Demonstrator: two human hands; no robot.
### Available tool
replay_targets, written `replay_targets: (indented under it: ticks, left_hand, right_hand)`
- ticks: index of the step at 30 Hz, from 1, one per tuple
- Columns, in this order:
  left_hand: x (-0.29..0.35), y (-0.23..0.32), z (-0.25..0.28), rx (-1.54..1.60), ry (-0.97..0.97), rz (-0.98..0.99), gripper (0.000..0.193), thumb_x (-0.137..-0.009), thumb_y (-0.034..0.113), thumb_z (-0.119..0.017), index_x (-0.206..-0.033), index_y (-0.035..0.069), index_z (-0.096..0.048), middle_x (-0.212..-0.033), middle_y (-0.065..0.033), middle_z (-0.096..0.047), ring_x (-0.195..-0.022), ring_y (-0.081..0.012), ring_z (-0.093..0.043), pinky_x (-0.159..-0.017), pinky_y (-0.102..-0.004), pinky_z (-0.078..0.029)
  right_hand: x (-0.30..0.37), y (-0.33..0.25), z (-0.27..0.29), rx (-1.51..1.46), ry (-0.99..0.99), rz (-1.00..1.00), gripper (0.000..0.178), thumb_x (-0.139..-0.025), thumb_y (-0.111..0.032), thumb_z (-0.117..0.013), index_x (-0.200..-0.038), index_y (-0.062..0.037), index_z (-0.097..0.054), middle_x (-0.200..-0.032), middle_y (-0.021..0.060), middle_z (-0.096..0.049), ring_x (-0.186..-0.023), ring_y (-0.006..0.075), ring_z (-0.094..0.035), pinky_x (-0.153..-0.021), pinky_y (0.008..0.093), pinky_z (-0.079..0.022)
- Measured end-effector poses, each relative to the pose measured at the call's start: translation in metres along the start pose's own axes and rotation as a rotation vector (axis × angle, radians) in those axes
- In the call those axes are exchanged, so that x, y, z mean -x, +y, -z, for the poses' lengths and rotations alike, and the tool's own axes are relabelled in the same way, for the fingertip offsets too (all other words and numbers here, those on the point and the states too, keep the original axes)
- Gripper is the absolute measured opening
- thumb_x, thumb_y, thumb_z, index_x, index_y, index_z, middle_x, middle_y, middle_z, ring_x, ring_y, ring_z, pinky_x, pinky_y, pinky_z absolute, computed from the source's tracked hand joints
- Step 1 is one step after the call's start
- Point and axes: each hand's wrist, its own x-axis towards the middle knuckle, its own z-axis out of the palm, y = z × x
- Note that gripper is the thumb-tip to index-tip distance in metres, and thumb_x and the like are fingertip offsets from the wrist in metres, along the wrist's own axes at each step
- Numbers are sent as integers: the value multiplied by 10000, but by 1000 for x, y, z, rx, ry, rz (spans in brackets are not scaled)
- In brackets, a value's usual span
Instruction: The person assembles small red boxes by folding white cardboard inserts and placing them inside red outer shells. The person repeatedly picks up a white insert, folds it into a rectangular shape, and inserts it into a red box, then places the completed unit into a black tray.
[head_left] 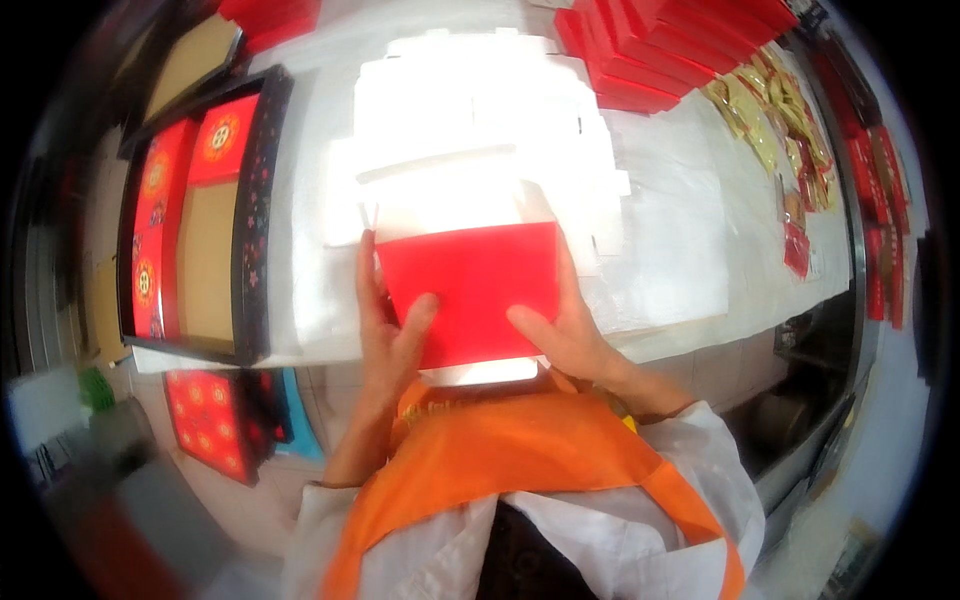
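A white table (690, 250) fills the middle of the frame, above an orange apron (510, 440) at lower centre. White card (480, 110) lies in a glaring pile at upper centre. A black tray (257, 220) is at left, a red stack (630, 55) at upper right, with packets (790, 110) beside it. The red carton (480, 285) is at frame centre, a white flap at its lower edge. The left hand (388, 335) and right hand (572, 335) clamp its sides, thumbs on its red face.
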Motion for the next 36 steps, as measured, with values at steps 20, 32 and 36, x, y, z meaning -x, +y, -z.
replay_targets:
  ticks: [20, 32, 36]
  left_hand:
    - [47, -52, -5, 68, 162, 27, 326, -808, 6, -531, -1075, 47, -347, -984, -137, -531, -951, -180, -524, -866, -300, -395]
    - [44, -39, -3, 35, 54, -109, 240, -747, 4, -576, -947, 16, -443, -959, -164, -568, -902, -213, -534, -832, -332, -426]
    - [39, -31, -10, -167, 33, -176, 210, -758, 6, -595, -932, 15, -477, -969, -126, -564, -896, -182, -526, -816, -292, -421]
  right_hand:
    - [34, 56, -11, -151, 360, -114, 110, -926, -93, -351, -957, -18, -424, -1076, 171, -508, -1003, 205, -492, -860, 289, -380]
    - [31, 64, -10, -228, 148, 140, 196, -908, -124, -354, -1054, -2, -404, -1010, 135, -513, -954, 184, -489, -882, 319, -372]
    - [28, 56, -11, -174, 153, 82, 174, -903, -103, -391, -1037, 3, -424, -1020, 129, -512, -952, 170, -484, -880, 296, -373]
